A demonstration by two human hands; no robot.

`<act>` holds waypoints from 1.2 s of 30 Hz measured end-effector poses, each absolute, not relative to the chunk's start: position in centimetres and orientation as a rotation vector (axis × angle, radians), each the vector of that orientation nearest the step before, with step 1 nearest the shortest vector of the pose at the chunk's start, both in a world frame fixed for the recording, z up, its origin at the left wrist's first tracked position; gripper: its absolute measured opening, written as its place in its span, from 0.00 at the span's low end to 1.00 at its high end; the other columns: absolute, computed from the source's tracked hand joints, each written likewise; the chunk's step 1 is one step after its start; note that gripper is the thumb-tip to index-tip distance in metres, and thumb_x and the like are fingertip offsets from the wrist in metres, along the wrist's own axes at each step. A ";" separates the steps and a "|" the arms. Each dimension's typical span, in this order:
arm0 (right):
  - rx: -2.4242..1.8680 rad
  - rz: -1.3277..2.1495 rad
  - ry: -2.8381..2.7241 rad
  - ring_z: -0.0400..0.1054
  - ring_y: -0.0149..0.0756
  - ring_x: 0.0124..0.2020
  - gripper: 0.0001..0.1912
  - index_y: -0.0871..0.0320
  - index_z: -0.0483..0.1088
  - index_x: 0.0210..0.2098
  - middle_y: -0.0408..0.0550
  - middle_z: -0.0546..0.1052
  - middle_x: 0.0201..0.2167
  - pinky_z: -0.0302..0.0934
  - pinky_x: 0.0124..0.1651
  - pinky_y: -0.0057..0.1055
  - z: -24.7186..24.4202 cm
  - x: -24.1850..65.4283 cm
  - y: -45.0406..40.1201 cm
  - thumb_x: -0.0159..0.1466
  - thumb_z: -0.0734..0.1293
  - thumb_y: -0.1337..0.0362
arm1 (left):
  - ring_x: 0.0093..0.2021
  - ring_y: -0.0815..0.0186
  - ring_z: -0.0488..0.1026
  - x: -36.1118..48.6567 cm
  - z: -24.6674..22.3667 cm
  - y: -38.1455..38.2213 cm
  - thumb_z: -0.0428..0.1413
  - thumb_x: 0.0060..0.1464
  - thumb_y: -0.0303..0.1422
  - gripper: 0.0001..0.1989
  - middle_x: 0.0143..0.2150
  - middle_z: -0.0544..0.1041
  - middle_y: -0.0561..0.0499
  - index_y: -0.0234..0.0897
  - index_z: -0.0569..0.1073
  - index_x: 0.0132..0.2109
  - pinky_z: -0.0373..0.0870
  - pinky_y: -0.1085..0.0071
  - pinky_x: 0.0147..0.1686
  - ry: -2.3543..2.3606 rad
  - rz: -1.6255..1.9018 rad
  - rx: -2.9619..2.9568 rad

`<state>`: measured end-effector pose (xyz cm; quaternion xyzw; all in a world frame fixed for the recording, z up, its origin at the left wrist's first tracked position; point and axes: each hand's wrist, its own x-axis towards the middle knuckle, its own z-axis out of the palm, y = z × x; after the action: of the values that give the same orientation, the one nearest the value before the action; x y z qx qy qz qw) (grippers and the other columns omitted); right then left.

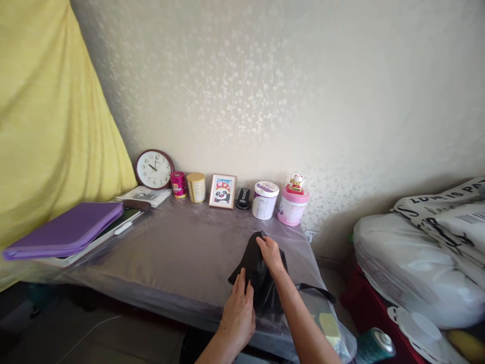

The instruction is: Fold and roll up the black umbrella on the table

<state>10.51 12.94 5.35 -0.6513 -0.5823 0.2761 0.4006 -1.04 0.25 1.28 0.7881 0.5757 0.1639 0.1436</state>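
A black bag (253, 260) of soft, slightly shiny material stands near the right front of the table, its top bunched to a peak. My right hand (270, 253) is closed on the upper edge of the bag, fingers bent over it. Lower down, my left hand (238, 303) grips the bag's left side, with its fingers close together; part of its grasp is hidden. A black strap (318, 290) trails from the bag towards the table's right edge. Whatever is inside the bag cannot be seen.
Along the wall stand a clock (154, 169), a pink tin (178, 185), a yellow canister (196, 187), a panda picture (222, 191) and two tubs (265, 201). A purple folder (68, 228) lies left. Right of the table are a spray can (375, 345) and wrapped bundles (413, 268).
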 end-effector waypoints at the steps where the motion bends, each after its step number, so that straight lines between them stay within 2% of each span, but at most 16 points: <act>1: -1.665 0.703 -1.479 0.70 0.37 0.31 0.20 0.64 0.70 0.41 0.50 0.76 0.30 0.61 0.30 0.27 5.2 10.1 13.1 0.59 0.58 0.56 | 0.65 0.55 0.45 -1.0 1.2 0.3 0.45 0.43 0.20 0.33 0.65 0.46 0.35 0.25 0.55 0.60 0.52 0.60 0.60 1.662 0.467 2.280; 4: -1.725 0.704 -1.501 0.72 0.37 0.32 0.20 0.64 0.68 0.46 0.52 0.77 0.34 0.62 0.30 0.27 4.7 9.2 13.2 0.60 0.58 0.58 | 0.63 0.55 0.49 -1.1 1.3 0.3 0.46 0.43 0.20 0.31 0.64 0.51 0.35 0.26 0.57 0.58 0.54 0.60 0.59 1.677 0.450 2.297; 7: -1.792 0.667 -1.546 0.72 0.40 0.38 0.21 0.67 0.65 0.49 0.56 0.77 0.37 0.62 0.37 0.29 4.6 8.5 13.1 0.61 0.59 0.60 | 0.63 0.58 0.52 -1.1 1.6 0.1 0.45 0.43 0.20 0.30 0.62 0.56 0.38 0.29 0.58 0.57 0.55 0.64 0.58 1.699 0.451 2.295; 10: -1.844 0.625 -1.605 0.70 0.43 0.45 0.21 0.68 0.63 0.50 0.58 0.77 0.38 0.59 0.43 0.31 4.7 8.1 12.9 0.62 0.59 0.61 | 0.62 0.60 0.54 -1.1 1.7 0.0 0.44 0.45 0.20 0.30 0.60 0.58 0.40 0.30 0.57 0.58 0.57 0.66 0.57 1.734 0.442 2.293; 13: -1.879 0.614 -1.651 0.70 0.43 0.45 0.20 0.67 0.63 0.50 0.57 0.77 0.38 0.59 0.43 0.31 4.9 8.0 12.8 0.62 0.59 0.61 | 0.61 0.59 0.55 -1.0 1.7 0.0 0.43 0.47 0.20 0.28 0.59 0.60 0.38 0.27 0.56 0.58 0.57 0.65 0.57 1.777 0.400 2.287; 16: -1.885 0.628 -1.689 0.71 0.39 0.42 0.19 0.63 0.63 0.50 0.55 0.77 0.37 0.59 0.40 0.27 5.2 8.0 12.8 0.62 0.58 0.61 | 0.61 0.57 0.56 -1.0 1.8 0.0 0.43 0.48 0.21 0.28 0.59 0.60 0.36 0.24 0.56 0.58 0.56 0.64 0.57 1.791 0.351 2.273; 19: -1.845 0.688 -1.744 0.73 0.33 0.32 0.17 0.61 0.64 0.49 0.48 0.79 0.30 0.59 0.33 0.24 5.4 8.0 12.7 0.63 0.57 0.61 | 0.62 0.58 0.54 -0.9 2.0 0.0 0.43 0.48 0.22 0.30 0.61 0.57 0.36 0.23 0.53 0.60 0.55 0.65 0.58 1.779 0.354 2.266; 23: -1.711 0.805 -1.833 0.70 0.26 0.21 0.12 0.58 0.67 0.39 0.41 0.78 0.25 0.57 0.28 0.21 5.5 8.0 12.6 0.64 0.54 0.62 | 0.63 0.58 0.51 -0.9 1.9 0.1 0.43 0.48 0.23 0.31 0.63 0.54 0.36 0.23 0.50 0.61 0.53 0.64 0.59 1.790 0.380 2.240; 26: -1.662 0.778 -1.912 0.69 0.25 0.21 0.13 0.57 0.68 0.32 0.40 0.78 0.25 0.55 0.29 0.21 5.5 8.0 12.5 0.64 0.54 0.63 | 0.61 0.56 0.55 -1.2 1.2 -0.1 0.43 0.50 0.25 0.29 0.62 0.57 0.35 0.24 0.51 0.61 0.56 0.62 0.58 1.781 0.416 2.245; 30: -1.620 0.741 -1.978 0.68 0.26 0.21 0.14 0.56 0.68 0.28 0.40 0.78 0.24 0.55 0.30 0.22 5.4 8.0 12.3 0.64 0.54 0.63 | 0.58 0.55 0.61 -2.2 0.8 -0.5 0.44 0.53 0.30 0.26 0.58 0.61 0.33 0.24 0.53 0.59 0.63 0.60 0.53 1.768 0.553 2.253; 33: -1.586 0.749 -1.998 0.67 0.25 0.21 0.15 0.56 0.68 0.26 0.40 0.78 0.24 0.54 0.30 0.22 5.5 8.2 12.2 0.64 0.54 0.62 | 0.54 0.57 0.64 -2.6 2.2 -0.9 0.43 0.53 0.29 0.21 0.53 0.65 0.38 0.30 0.58 0.54 0.64 0.60 0.51 1.831 0.757 2.212; 36: -1.557 0.762 -2.030 0.66 0.25 0.20 0.16 0.56 0.68 0.25 0.41 0.78 0.25 0.54 0.29 0.22 5.6 8.3 12.2 0.64 0.54 0.61 | 0.50 0.61 0.65 -2.4 4.3 -0.8 0.44 0.53 0.28 0.14 0.49 0.66 0.45 0.37 0.64 0.47 0.63 0.61 0.51 1.694 0.848 2.254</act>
<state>8.31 12.24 5.56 -0.5670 -0.7395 0.2776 0.2337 -2.40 -0.81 4.30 0.7619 0.5724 0.2867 0.0983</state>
